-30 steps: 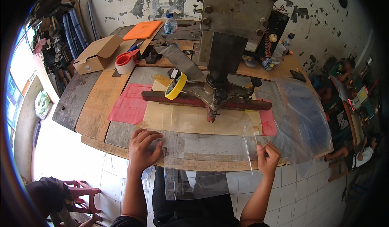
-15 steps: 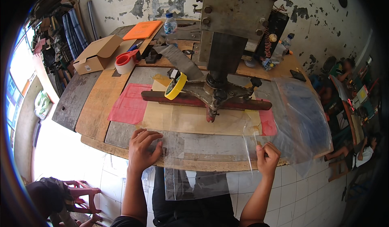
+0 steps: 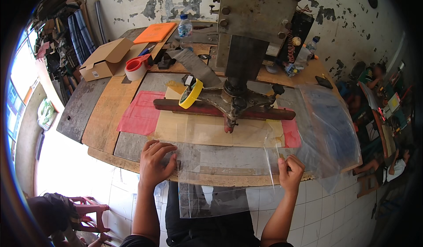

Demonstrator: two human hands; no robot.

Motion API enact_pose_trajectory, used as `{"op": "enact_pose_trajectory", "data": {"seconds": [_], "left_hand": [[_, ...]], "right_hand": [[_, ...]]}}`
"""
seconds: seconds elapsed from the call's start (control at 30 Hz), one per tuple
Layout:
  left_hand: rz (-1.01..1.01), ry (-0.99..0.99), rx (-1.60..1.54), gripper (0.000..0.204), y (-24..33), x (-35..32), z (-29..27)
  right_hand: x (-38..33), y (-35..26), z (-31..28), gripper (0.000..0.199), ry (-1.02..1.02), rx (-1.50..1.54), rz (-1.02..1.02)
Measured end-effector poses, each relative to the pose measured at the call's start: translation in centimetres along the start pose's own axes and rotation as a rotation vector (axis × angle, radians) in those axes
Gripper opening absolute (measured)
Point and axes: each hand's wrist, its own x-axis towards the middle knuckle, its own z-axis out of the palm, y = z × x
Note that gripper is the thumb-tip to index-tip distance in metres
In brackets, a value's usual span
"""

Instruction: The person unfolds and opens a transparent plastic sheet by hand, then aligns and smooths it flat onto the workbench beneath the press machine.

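A clear plastic sheet (image 3: 224, 203) lies over the front of the work table and hangs past its edge above my lap. My left hand (image 3: 156, 161) rests at the sheet's left edge, its fingers bent loosely and the thumb standing apart, with nothing seen between them. At the right edge, my right hand (image 3: 291, 172) is closed, thumb against curled fingers, pinching the plastic. The sheet's far part reaches over a tan board (image 3: 202, 130) beneath the press machine's dark red bar (image 3: 264, 114). A yellow tape roll (image 3: 191, 94) hangs on the press head.
More clear plastic sheets (image 3: 328, 128) are piled at the table's right. Pink sheets (image 3: 140, 113) lie under the tan board. Farther back are a cardboard box (image 3: 103, 61), a red tape dispenser (image 3: 137, 66), an orange folder (image 3: 154, 32) and a water bottle (image 3: 185, 28). People sit at both sides.
Both my hands and the plastic sheet stay in place. At the lower left, a seated person has shifted slightly.
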Motion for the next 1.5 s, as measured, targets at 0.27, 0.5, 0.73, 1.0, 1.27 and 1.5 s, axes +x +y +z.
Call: {"op": "enact_pose_trajectory", "data": {"seconds": [0.27,0.5,0.73,1.0,1.27,1.5], "left_hand": [[-0.006,0.000,-0.002,0.017,0.05,-0.03,-0.01],[-0.002,-0.001,0.005,0.017,0.06,-0.11,-0.16],[0.014,0.004,0.015,0.015,-0.29,-0.27,0.05],[0.016,0.016,0.001,0.016,0.01,-0.38,-0.16],[0.012,0.030,-0.010,0.019,-0.02,-0.64,-0.25],[0.006,0.011,-0.018,0.017,-0.14,-0.48,-0.29]], "right_hand": [[0.00,-0.11,-0.01,0.049,0.000,-0.005,0.007],[-0.03,-0.12,-0.05,0.049,-0.007,-0.009,0.009],[-0.09,-0.09,-0.03,0.049,-0.003,-0.016,0.008],[-0.06,-0.48,-0.15,0.048,-0.015,-0.031,0.035],[-0.01,-0.72,-0.02,0.047,-0.044,-0.063,0.034],[0.03,-0.54,0.01,0.049,-0.003,-0.063,0.024]]}}
